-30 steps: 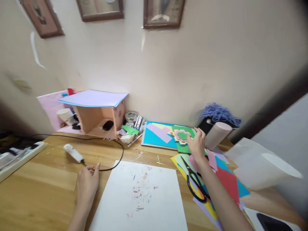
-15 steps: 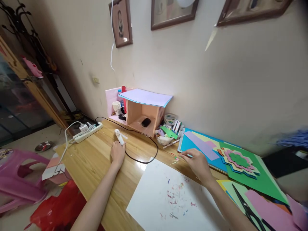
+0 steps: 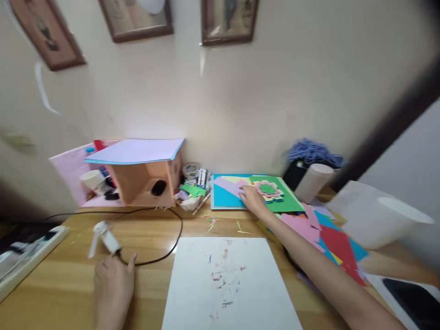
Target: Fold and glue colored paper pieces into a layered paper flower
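My left hand [image 3: 113, 284] rests on the wooden table [image 3: 62, 275] just below a white glue gun [image 3: 105, 236], at the spot where its black cord [image 3: 165, 254] joins it. The fingers are curled and blurred, so a grip does not show. My right hand [image 3: 252, 200] reaches to the back of the table with its fingers spread flat on a stack of coloured sheets [image 3: 223, 197]. It lies beside a layered paper flower [image 3: 270, 190] on a green sheet [image 3: 288, 201]. A white sheet [image 3: 227, 284] with small colour marks lies between my arms.
A small cardboard house [image 3: 144, 174] with a lilac roof stands by the wall, with paper cups [image 3: 92, 178], markers and a tape roll [image 3: 191, 169] around it. A power strip [image 3: 27, 259] is at the left. Loose coloured papers [image 3: 330, 238], blue yarn [image 3: 312, 153] and a dark tablet [image 3: 409, 300] are at the right.
The view has swung back to the right. My right hand moved from the table's middle onto the coloured sheets by the flower. My left hand drew back slightly from the glue gun.
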Tool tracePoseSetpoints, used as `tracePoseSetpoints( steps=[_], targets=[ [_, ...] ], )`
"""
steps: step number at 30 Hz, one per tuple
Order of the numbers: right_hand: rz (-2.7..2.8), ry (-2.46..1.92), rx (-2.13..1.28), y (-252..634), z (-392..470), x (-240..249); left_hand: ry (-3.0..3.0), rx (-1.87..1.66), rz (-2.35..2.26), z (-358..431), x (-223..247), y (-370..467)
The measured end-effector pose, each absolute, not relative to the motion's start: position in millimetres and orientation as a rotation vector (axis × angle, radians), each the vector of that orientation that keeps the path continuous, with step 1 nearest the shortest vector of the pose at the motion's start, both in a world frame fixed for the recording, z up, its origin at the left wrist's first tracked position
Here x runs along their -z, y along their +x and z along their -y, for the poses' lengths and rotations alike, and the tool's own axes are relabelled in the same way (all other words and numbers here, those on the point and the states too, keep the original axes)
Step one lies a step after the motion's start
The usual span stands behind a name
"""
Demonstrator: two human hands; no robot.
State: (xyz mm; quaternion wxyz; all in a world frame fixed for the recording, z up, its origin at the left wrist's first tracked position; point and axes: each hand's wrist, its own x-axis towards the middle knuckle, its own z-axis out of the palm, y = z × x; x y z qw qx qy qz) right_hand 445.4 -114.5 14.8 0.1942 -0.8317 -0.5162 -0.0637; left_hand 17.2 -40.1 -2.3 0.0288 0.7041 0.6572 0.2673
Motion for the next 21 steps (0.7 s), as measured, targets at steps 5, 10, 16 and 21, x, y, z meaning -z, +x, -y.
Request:
tracePoseSetpoints(
  steps=[5, 10, 16, 21],
  targets=[
    [1.523, -2.371, 0.209, 462, 104, 0, 2.426, -0.633, -1.305, 91, 8, 103],
    [1.596, -2.375, 0.197, 460, 100, 8, 2.515, -0.578, -0.737, 114, -6, 201],
    [1.599, -2.337, 0.203, 456, 128, -7, 2.592, -0.521, -0.413, 124, 4, 276],
    [1.286, -2.436, 0.33, 470, 219, -15, 2.593, -0.482, -0.207, 131, 19, 301]
  ],
)
